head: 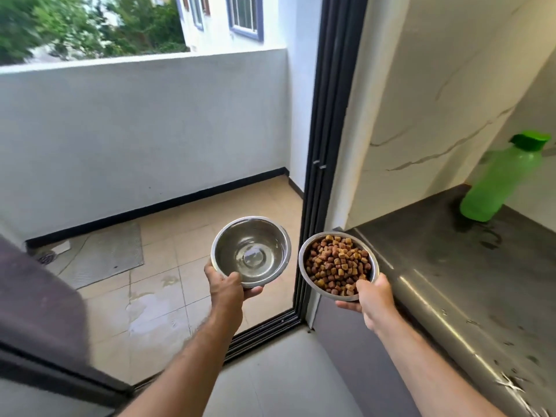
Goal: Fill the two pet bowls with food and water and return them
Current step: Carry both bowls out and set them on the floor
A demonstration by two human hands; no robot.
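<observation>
While no writing shows, left hand (226,285) grips water bowl (251,251) — right hand (372,296) grips kibble bowl (338,265).

Bright daylight, blurred wide-angle edges

You stood at a black-framed sliding door (319,164) that opened onto a daylit balcony with beige floor tiles (192,236), a white parapet wall (144,130) and a grey mat (102,254), while a dark table (469,281) met marble-look wall (421,100) beside you.
</observation>
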